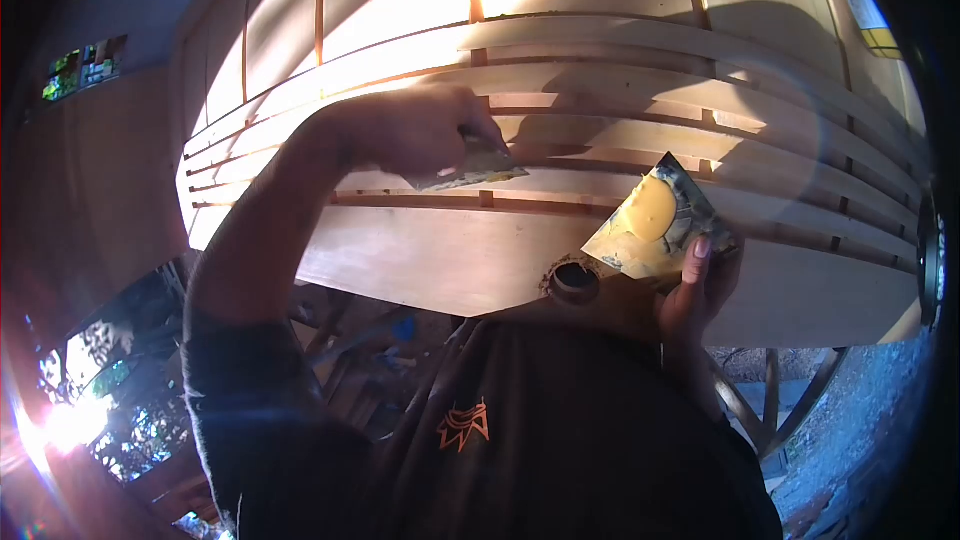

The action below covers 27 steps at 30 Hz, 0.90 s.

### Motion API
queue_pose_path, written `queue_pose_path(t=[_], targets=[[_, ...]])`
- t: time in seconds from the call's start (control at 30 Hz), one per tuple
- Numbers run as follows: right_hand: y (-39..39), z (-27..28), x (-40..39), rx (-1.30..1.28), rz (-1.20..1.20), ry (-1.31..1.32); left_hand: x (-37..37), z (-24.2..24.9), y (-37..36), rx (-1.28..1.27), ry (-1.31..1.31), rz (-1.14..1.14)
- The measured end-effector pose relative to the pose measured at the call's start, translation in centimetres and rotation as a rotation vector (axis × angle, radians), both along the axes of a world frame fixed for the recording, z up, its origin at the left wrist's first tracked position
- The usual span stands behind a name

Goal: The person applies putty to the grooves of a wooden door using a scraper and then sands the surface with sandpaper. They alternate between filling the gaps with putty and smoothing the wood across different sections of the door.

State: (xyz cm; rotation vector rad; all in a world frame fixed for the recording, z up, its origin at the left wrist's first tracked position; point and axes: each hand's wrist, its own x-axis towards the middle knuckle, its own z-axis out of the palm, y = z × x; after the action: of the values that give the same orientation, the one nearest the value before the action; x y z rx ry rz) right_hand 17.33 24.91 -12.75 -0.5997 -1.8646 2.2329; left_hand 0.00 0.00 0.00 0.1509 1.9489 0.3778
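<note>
My left hand (425, 135) reaches across the slatted wooden piece (410, 250), closed on a flat scraper (475, 175) with smears of filler on its blade. The scraper lies low over the slats, and its edge points right. To the right, my right hand (705, 275) grips a square metal plate (690, 210), thumb on top and fingers mostly hidden beneath. A thick mound of yellow filler paste (652, 210) sits on the plate, which is tilted.
A round pot (575, 282) with a crusted brown rim stands near the front edge of the wood, close to the plate. Pale panels (390, 0) with brown joints rise behind the slats. Wooden supports (770, 400) show below right. Strong sunlight (75, 425) glares at lower left.
</note>
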Motion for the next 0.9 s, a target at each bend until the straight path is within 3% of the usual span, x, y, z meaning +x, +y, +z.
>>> queue_pose_path(t=[0.03, 0.07, 0.1, 0.17, 0.23, 0.37, 0.57, 0.7, 0.9], targets=[[0.1, -0.3, -0.1, 0.008, 0.022, 0.010, 0.9, -0.4, -0.3, 0.045, 0.094, -0.101], [-0.1, -0.6, -0.1, 0.011, 0.042, 0.015, 2.5, -0.5, -2.4, 0.123, 0.506, -0.136], [-0.2, 0.7, 1.0, -0.003, 0.023, -0.046, 1.6, 1.3, -2.9, 0.111, 0.271, 0.055], [0.0, 0.7, 0.3, 0.026, -0.009, -0.028, 3.3, 0.8, -7.4, 0.166, 0.566, 0.166], [-0.2, 0.3, 0.2, 0.041, -0.011, -0.004, 6.2, 0.5, -8.8, 0.038, 0.752, 0.142], [-0.4, 0.6, 0.3, -0.009, -0.017, -0.027, 10.2, -3.3, -9.8, 0.018, 0.912, -0.059], [-0.2, 0.0, 0.5, 0.083, -0.014, -0.047, 11.2, -6.9, -9.9, 0.015, 1.046, -0.105], [-0.6, 0.7, 0.4, 0.110, -0.051, -0.104, 12.7, -9.8, -9.7, 0.009, 1.180, -0.005], [-0.8, 0.6, 0.0, 0.168, -0.044, -0.075, 14.1, -9.0, -9.5, -0.003, 1.149, 0.002]])
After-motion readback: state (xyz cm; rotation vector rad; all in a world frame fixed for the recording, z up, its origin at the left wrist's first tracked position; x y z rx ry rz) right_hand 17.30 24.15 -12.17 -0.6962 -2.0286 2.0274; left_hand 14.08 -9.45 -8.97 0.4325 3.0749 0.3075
